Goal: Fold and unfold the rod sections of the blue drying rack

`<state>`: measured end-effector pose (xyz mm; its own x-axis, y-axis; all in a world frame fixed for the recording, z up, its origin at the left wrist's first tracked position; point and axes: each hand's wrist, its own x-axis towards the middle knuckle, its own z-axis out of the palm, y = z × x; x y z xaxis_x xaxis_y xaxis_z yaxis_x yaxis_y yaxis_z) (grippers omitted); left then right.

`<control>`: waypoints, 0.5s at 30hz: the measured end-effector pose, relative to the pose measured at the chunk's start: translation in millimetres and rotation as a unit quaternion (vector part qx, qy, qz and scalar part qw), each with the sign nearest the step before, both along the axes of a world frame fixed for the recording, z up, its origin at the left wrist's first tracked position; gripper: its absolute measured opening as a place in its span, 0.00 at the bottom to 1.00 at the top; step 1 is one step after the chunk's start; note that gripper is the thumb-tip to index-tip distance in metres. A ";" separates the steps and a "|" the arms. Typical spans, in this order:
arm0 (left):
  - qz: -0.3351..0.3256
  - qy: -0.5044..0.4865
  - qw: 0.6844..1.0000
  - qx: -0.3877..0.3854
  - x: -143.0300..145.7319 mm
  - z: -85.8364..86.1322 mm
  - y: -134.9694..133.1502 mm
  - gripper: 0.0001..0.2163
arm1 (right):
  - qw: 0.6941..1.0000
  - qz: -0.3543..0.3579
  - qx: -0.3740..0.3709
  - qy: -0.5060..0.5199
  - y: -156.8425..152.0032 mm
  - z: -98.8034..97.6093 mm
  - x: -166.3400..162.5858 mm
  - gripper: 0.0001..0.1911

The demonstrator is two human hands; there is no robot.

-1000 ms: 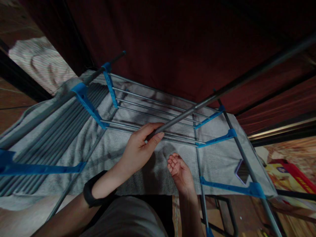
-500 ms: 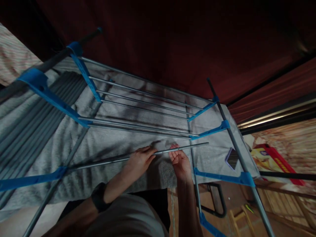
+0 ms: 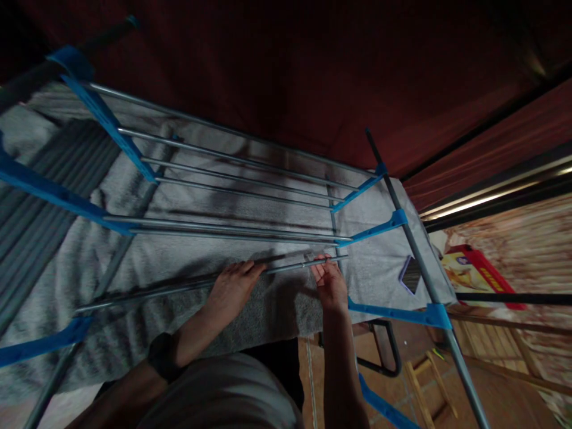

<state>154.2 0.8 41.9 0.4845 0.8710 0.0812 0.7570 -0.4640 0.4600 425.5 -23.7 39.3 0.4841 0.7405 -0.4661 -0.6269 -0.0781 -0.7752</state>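
Observation:
A loose grey metal rod (image 3: 286, 266) lies nearly level across a drying rack's frame, over a grey towel (image 3: 187, 256). My left hand (image 3: 232, 285) rests on the rod near its middle, fingers curled over it. My right hand (image 3: 329, 280) pinches the rod close to its right end, beside a blue plastic bracket (image 3: 393, 313). Several fitted rods (image 3: 232, 179) run between blue side pieces (image 3: 107, 122) farther away. A dark band sits on my left wrist (image 3: 161, 356).
A phone (image 3: 410, 275) lies on the towel's right corner, beside the rack's right rail (image 3: 415, 256). Dark red curtain hangs behind. Below right are a tiled floor, a small wooden stool (image 3: 429, 381) and a red and yellow box (image 3: 478, 275).
The rod, first held slanting upward in my left hand alone, has come down level on the rack. My right hand has closed on it. The view shifted right and lower.

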 end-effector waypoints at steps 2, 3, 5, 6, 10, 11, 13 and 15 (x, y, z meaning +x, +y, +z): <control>0.008 0.000 1.000 -0.003 -6.9 0.1 2.1 0.18 | 1.000 -0.002 0.012 -0.002 3.2 -0.7 -2.2 0.10; 0.011 0.003 1.000 -0.005 -11.1 0.3 3.3 0.18 | 1.000 -0.006 0.017 -0.004 4.7 -1.3 -3.1 0.10; 0.019 0.016 1.000 -0.006 -20.9 -0.3 5.7 0.18 | 1.000 -0.017 0.017 -0.009 7.5 -3.6 -4.0 0.10; 0.026 0.023 0.999 -0.004 -26.5 -1.2 6.8 0.19 | 1.000 -0.023 0.013 -0.011 8.5 -5.3 -3.9 0.11; 0.069 0.056 0.996 0.008 -51.8 -6.6 9.3 0.19 | 0.999 -0.049 -0.008 -0.002 9.5 -15.9 1.0 0.14; 0.081 0.069 0.994 0.007 -58.4 -7.3 9.9 0.18 | 0.998 -0.055 -0.014 0.002 9.1 -19.2 3.0 0.14; 0.103 0.089 0.991 0.003 -71.0 -7.6 11.4 0.17 | 0.998 -0.059 -0.024 0.006 7.9 -26.2 7.1 0.16; 0.121 0.094 0.988 0.006 -82.2 -7.0 13.1 0.16 | 0.998 -0.055 -0.033 0.001 6.6 -33.3 10.6 0.19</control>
